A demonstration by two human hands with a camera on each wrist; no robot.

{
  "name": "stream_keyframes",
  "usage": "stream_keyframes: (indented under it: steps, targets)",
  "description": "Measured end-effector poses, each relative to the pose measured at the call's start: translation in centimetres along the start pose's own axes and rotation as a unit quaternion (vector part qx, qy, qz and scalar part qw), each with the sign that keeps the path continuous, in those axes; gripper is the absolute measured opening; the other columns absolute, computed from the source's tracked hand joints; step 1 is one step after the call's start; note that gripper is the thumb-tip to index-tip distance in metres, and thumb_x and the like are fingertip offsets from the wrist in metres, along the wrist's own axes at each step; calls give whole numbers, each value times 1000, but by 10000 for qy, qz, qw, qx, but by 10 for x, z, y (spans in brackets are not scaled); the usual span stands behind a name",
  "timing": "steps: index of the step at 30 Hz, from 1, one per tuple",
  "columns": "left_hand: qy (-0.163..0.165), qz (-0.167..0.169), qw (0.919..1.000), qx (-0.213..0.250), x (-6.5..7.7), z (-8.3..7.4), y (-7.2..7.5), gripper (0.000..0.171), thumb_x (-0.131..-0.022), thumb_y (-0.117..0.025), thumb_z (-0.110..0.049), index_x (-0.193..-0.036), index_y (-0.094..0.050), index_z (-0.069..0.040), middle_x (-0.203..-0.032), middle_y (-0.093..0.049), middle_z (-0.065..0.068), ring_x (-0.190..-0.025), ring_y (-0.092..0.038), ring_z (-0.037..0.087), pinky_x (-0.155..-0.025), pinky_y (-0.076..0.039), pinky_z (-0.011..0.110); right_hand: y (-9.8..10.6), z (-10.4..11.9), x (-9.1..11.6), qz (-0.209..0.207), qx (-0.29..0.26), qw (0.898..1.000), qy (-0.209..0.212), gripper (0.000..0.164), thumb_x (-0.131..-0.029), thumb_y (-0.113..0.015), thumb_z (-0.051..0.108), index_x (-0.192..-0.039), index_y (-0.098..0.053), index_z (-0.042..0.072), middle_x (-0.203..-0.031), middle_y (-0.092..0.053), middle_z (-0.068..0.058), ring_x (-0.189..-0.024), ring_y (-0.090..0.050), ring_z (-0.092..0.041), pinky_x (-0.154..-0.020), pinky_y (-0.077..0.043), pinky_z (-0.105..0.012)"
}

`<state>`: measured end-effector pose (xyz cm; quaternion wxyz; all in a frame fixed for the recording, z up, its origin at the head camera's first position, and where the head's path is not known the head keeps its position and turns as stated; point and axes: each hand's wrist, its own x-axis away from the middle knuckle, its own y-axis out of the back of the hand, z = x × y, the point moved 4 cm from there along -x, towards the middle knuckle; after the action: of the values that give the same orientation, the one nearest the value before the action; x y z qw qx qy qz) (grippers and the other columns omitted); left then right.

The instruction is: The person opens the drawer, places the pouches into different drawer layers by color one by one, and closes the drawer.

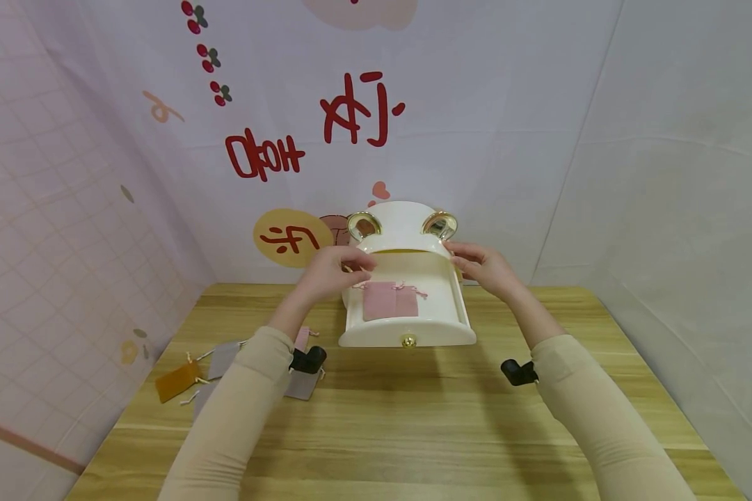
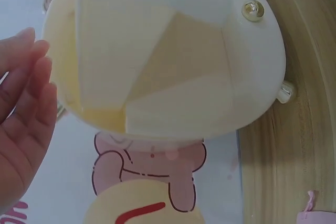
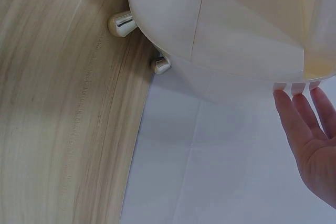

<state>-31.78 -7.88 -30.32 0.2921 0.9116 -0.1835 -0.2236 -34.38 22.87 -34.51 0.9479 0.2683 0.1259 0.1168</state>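
A white frog-like box (image 1: 405, 226) with two gold-rimmed eyes stands at the back of the table, its drawer (image 1: 376, 335) pulled out toward me. Two pink drawstring pouches (image 1: 380, 306) lie overlapping inside the drawer. My left hand (image 1: 333, 273) is over the drawer's left edge near the pouches' cords; in the left wrist view its fingers (image 2: 41, 85) bend loosely, holding nothing. On the other side, my right hand (image 1: 485, 268) rests its fingertips against the box's right side. The right wrist view shows those fingers (image 3: 294, 121) nearly straight, right at the box's rim.
Left on the wooden table (image 1: 413, 431) lie an orange pouch (image 1: 178, 383), grey pouches (image 1: 224, 358) and another pink pouch (image 1: 302, 339), partly hidden by my left sleeve. A gold knob (image 1: 409, 342) sticks out from the drawer front. Behind the box hangs a printed cloth (image 1: 494, 139).
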Motion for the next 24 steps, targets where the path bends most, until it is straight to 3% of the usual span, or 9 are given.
stream_keyframes:
  steps: [17,21,24]
  targets:
    - [456,-401,9964,591,25,46,25,31,-88,-78,-15,-115,-72,-3,-101,-72,11,-92,-63,24,-77,-50,33,1,-2,0,2,38,10000,-16,45,-101,-59,25,-144,-53,13,-146,-49,-13,-127,-51,-37,-90,-53,-49]
    - [528,-432,9951,720,33,54,25,31,-90,-74,-8,-118,-69,1,-103,-71,18,-93,-63,29,-76,-51,27,1,-2,0,10,60,10000,22,45,-101,-59,26,-144,-54,13,-147,-48,-13,-128,-51,-36,-89,-53,-48]
    - [576,-439,9939,833,41,50,27,30,-91,-70,-1,-120,-66,7,-104,-69,25,-95,-63,33,-75,-51,23,1,-2,0,18,58,10000,32,45,-101,-59,26,-144,-54,13,-148,-47,-12,-128,-50,-35,-90,-53,-49]
